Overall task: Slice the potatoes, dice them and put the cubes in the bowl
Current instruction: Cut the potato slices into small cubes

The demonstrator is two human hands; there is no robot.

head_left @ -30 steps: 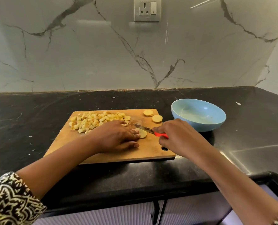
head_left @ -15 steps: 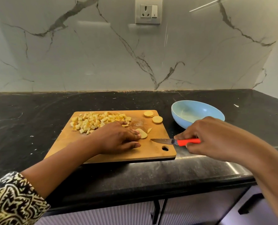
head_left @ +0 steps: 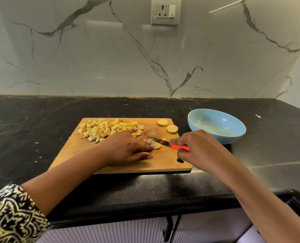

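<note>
- Step in hand: dicing. The knife (head_left: 158, 141) lies with its blade across a slice (head_left: 157, 146) near the middle of the board (head_left: 121, 166), tip pointing left.
- The right hand (head_left: 198, 146) grips the knife, fingers curled round the red handle.
- The left hand (head_left: 128, 148) lies palm down on the board with its fingers fairly straight. Their tips press the slice's left edge to pin it, and the hand grips nothing.
- Cubes (head_left: 108, 128) sit in a heap at the board's far left, just beyond the left hand's knuckles.
- Two rounds (head_left: 172, 129) lie uncut at the board's far right corner, one just beside the other.
- The bowl (head_left: 233, 136) stands on the counter (head_left: 40, 130) just right of the board, beyond the right hand. No cubes show in it, only a faint smear.
- Progress, as I judge it: most of the potato is diced, one slice is under the blade, two rounds are left to cut, and nothing has gone into the bowl yet.
- The next move calls for a downward press through the slice. The blade must stay clear of the left fingertips, which lie very close to it.
- The strips then likely need crosswise cuts.
- After that, the two rounds need drawing in and dicing, and the heap carrying or scraping across to the bowl.
</note>
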